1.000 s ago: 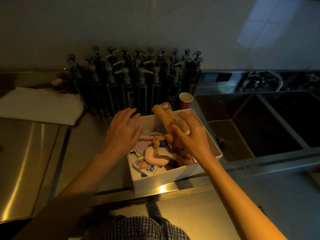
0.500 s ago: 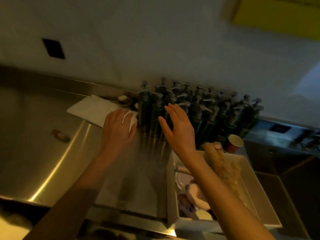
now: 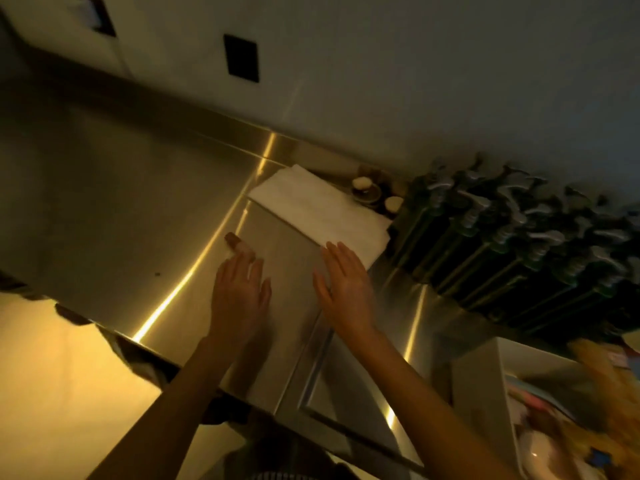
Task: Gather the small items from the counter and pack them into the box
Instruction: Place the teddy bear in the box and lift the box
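Both hands are spread wide and flat over the shiny steel desk (image 3: 104,209), and they hold nothing. The left hand (image 3: 239,292) is near the middle of the picture. Just past its fingertips, at about 11 o'clock from it, lies a small brown and pink stick-shaped thing (image 3: 237,242) on the desk. It is too blurry to say what it is. It looks light and small, so I think it could slide or roll on the smooth steel. A pinch on its two long sides, near the middle, looks like the best way to pick it up.

The right hand (image 3: 346,289) is at 3 o'clock from the left hand, with its fingertips over the edge of a folded white cloth (image 3: 311,206). The white box (image 3: 498,382) with soft, colourful things inside sits far off at 5 o'clock. Dark green pump bottles (image 3: 519,244) stand at 2 o'clock.
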`<act>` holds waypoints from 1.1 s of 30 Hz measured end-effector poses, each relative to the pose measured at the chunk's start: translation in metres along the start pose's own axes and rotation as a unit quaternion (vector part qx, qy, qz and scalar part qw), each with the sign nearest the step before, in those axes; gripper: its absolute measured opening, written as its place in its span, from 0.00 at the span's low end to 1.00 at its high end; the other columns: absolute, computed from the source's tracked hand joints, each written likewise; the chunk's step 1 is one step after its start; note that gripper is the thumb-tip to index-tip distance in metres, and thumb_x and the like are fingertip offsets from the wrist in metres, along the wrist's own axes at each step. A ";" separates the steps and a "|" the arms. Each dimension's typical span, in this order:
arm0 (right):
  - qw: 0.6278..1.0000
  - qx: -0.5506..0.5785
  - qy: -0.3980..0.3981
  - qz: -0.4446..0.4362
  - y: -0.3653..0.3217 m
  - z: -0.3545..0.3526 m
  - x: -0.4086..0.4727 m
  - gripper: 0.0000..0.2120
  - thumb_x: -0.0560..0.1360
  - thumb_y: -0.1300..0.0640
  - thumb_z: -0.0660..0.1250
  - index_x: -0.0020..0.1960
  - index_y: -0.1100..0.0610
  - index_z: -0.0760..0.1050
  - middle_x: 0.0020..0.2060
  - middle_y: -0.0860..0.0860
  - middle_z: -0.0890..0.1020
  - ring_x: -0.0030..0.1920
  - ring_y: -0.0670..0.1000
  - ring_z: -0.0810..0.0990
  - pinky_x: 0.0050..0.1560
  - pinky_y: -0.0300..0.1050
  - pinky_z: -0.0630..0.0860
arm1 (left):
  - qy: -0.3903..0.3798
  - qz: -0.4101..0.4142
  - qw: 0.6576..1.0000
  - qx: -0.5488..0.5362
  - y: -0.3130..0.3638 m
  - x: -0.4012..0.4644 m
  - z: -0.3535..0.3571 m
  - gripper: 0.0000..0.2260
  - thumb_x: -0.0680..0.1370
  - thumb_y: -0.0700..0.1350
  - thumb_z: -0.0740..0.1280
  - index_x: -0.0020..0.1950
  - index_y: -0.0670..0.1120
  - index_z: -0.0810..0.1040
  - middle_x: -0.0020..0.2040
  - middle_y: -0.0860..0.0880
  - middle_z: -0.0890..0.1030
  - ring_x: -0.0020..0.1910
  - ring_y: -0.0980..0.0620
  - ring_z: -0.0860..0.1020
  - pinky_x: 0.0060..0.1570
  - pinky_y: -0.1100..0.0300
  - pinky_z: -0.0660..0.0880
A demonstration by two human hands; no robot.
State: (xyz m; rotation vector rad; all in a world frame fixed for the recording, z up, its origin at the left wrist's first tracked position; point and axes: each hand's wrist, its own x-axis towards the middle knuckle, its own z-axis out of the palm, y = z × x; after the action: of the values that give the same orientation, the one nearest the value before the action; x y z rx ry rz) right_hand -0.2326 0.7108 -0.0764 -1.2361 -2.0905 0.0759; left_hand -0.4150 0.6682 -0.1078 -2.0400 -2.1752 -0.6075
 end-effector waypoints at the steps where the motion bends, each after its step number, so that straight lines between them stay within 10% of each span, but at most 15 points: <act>1: 1.000 0.003 -0.010 0.001 -0.005 0.015 0.000 0.19 0.77 0.52 0.59 0.60 0.63 0.77 0.58 0.60 0.80 0.61 0.59 0.77 0.64 0.54 0.71 | -0.014 -0.016 1.000 0.004 -0.011 -0.001 0.003 0.20 0.77 0.47 0.56 0.63 0.39 0.74 0.63 0.38 0.74 0.62 0.38 0.71 0.62 0.45 0.66; 14: 0.973 0.050 -0.214 0.078 -0.055 0.152 0.036 0.27 0.78 0.45 0.50 0.70 0.59 0.68 0.67 0.58 0.72 0.69 0.58 0.68 0.71 0.52 0.61 | -0.059 -0.102 0.993 0.007 -0.136 0.005 0.030 0.21 0.78 0.49 0.54 0.63 0.39 0.74 0.64 0.38 0.74 0.64 0.37 0.71 0.64 0.43 0.65; 33: 0.963 -0.055 -0.245 0.096 -0.058 0.215 0.087 0.11 0.73 0.56 0.68 0.53 0.60 0.78 0.49 0.57 0.79 0.51 0.60 0.75 0.50 0.53 0.72 | -0.012 -0.073 0.997 0.031 -0.186 0.046 0.028 0.17 0.78 0.46 0.62 0.64 0.40 0.73 0.65 0.38 0.73 0.65 0.38 0.69 0.65 0.44 0.65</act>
State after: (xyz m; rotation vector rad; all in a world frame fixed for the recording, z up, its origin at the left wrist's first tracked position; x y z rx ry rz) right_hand -0.4290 0.8093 -0.1705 -1.6133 -2.4055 0.3953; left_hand -0.5955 0.7166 -0.1592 -1.8804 -2.3424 -0.5247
